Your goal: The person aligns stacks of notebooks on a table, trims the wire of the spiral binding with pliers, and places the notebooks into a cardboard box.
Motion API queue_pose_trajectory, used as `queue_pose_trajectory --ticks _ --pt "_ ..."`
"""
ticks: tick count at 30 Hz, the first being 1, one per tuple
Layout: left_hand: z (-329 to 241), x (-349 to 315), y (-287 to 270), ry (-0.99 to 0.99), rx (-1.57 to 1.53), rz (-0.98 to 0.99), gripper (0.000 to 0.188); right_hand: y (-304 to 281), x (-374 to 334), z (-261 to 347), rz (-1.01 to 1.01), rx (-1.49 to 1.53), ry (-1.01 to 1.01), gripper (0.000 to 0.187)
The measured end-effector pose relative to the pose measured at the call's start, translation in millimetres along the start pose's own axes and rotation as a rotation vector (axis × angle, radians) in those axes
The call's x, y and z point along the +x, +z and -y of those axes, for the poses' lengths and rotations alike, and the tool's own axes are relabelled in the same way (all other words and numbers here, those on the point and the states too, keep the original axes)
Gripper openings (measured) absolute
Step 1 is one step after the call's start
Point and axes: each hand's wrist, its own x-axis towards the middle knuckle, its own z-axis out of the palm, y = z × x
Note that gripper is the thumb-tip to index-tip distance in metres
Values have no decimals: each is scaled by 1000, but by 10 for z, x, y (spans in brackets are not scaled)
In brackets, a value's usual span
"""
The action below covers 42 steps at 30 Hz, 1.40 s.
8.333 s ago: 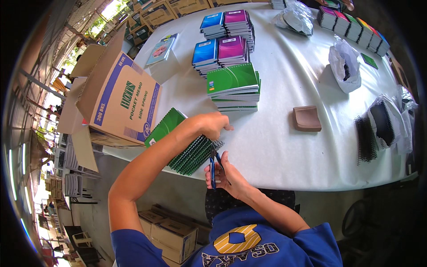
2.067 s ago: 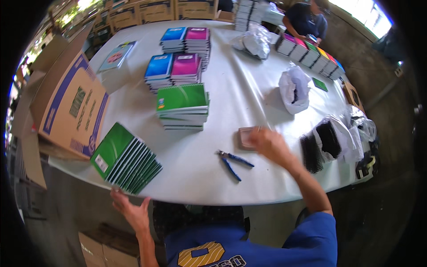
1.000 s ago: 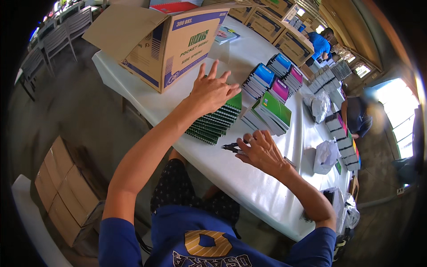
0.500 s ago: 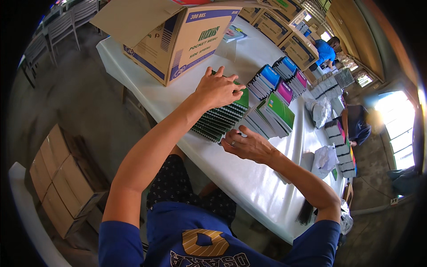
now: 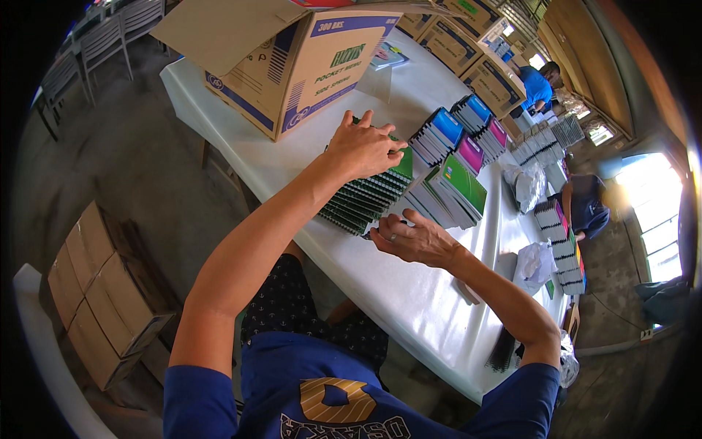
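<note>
A tall stack of green-covered spiral pocket notebooks [image 5: 360, 206] stands at the table's near edge, its black coils facing me. My left hand [image 5: 364, 150] lies across the top of the stack with its fingers spread. At the stack's lower right corner is my right hand [image 5: 415, 239], wearing a ring, its fingers curled inward; a small dark bit shows by the thumb, too little to name. Just right of the stack, another group of green notebooks [image 5: 462, 184] leans together. Beyond them stand blue-covered notebooks [image 5: 444, 129] and magenta-covered notebooks [image 5: 469, 152].
A large open carton [image 5: 333, 73] occupies the white-covered table [image 5: 431, 282] at the far left. More cartons [image 5: 493, 84] are piled at the back. Plastic bags [image 5: 536, 265] and notebook stacks [image 5: 568, 252] line the right side, near two people. Brown boxes [image 5: 110, 293] sit at lower left.
The view has shifted slightly, moving the table's contents a little to the right in the picture. Both hands keep nearly the same place at the green stack.
</note>
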Motion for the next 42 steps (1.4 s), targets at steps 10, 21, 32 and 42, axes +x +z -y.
queue_pose_trajectory --ticks 10,21,32,42 --pt "9 19 8 2 0 25 40 -5 -28 9 -20 -10 32 36" --pt "5 21 -9 5 -11 46 41 -72 87 259 94 89 91 28" --pt "5 39 -16 -3 -11 70 41 -183 100 166 141 82 130 32" --pt "10 73 -6 -8 12 102 42 -185 96 229 83 96 120 33"
